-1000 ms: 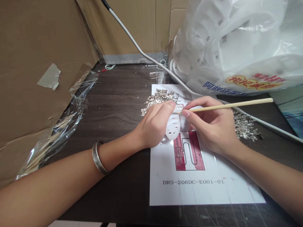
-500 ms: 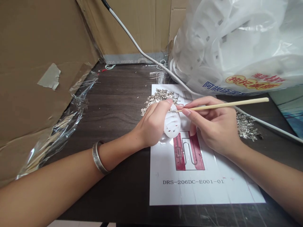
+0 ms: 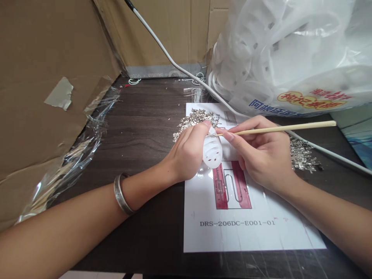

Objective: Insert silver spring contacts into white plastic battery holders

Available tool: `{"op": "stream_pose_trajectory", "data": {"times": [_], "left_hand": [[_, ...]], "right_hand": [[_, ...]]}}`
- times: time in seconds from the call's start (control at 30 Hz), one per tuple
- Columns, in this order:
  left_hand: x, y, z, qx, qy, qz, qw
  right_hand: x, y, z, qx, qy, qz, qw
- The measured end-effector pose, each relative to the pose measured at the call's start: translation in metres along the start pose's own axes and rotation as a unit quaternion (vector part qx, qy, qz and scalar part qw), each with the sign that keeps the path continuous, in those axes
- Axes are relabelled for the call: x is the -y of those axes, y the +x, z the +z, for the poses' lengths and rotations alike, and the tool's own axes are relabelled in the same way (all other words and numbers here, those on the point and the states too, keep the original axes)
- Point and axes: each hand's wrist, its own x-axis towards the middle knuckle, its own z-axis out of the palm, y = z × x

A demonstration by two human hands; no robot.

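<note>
White plastic forms the oval, ridged piece (image 3: pixel 213 155) that your left hand (image 3: pixel 189 151) holds above the printed sheet (image 3: pixel 221 240) on the desk (image 3: pixel 139 112). Your left grip closes on the piece's left side, thumb near its upper end; its other fingers are mostly hidden. Your right grip, at the right hand (image 3: pixel 263 149), pinches the thin wooden stick (image 3: pixel 290 128) near its working tip, between thumb and forefinger. The tip meets the upper part of the piece; the detail at the contact is too small to make out. The step in hand appears to be tip work on that spot. The next move, by judgement, calls for a firm left hold and small, controlled pressure from the stick. One heap of metal parts (image 3: pixel 198 115) lies just beyond your left hand. Compared with half a second earlier, the rear end of the stick reaches farther right, and the piece is turned slightly; both hands occupy nearly the same positions, and the sheet is unmoved.
</note>
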Motion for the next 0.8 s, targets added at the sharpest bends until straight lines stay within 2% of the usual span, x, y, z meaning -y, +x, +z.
{"op": "stream_pose_trajectory", "data": {"times": [0.33, 0.5, 0.8], "left_hand": [[0.0, -0.0014, 0.001, -0.012, -0.001, -0.002, 1.0], [-0.0002, -0.0026, 0.0016, -0.014, -0.009, -0.006, 1.0], [0.0009, -0.0017, -0.0004, 0.009, -0.009, -0.007, 1.0]], "right_hand": [[-0.005, 0.0001, 0.0004, -0.001, -0.039, -0.042, 0.998], [-0.0058, -0.0008, -0.0001, 0.018, -0.001, -0.021, 1.0], [-0.0028, -0.0005, -0.001, 0.029, -0.024, -0.014, 0.999]]}}
